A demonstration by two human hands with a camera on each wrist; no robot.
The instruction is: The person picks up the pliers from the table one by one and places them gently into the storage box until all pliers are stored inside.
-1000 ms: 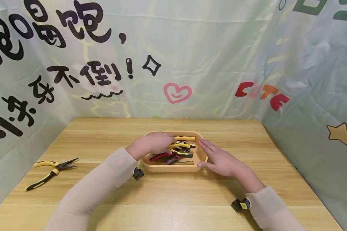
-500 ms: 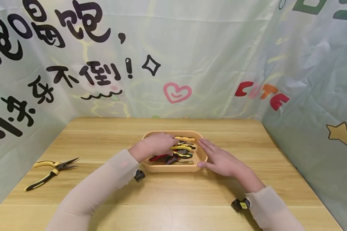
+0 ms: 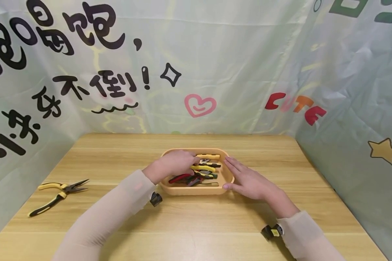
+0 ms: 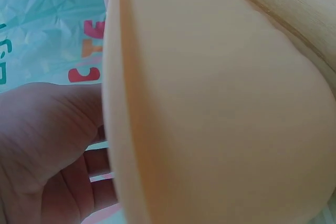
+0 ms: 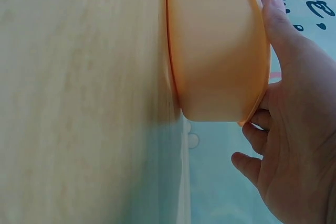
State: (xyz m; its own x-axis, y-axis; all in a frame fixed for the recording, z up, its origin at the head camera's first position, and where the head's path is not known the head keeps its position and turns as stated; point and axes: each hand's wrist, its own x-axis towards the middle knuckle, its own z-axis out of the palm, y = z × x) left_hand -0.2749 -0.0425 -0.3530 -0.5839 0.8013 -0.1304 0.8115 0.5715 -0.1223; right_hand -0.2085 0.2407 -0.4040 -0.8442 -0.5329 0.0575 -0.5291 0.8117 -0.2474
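A light-orange plastic bin (image 3: 192, 190) stands mid-table with several pairs of pliers inside. My left hand (image 3: 174, 162) reaches over its left end, fingers down among the tools. It grips pliers with yellow and black handles (image 3: 204, 168); the part in the hand is hidden. In the left wrist view the bin's outer wall (image 4: 220, 98) hides the left fingertips. My right hand (image 3: 249, 180) rests against the bin's right end, fingers straight and spread along the rim, thumb at the near corner. Red-handled pliers (image 3: 179, 178) lie in the bin below the left hand.
Long-nose pliers (image 3: 63, 189) with yellow and black handles lie spread apart on the wooden table (image 3: 196, 228) at the left. Another yellow handle (image 3: 209, 156) lies along the bin's far wall. Printed cloth hangs behind the table and along both sides.
The yellow-handled pliers under my left hand have shifted slightly, their handles changing angle. The left hand has moved only a little. My right hand stays at the bin's end.
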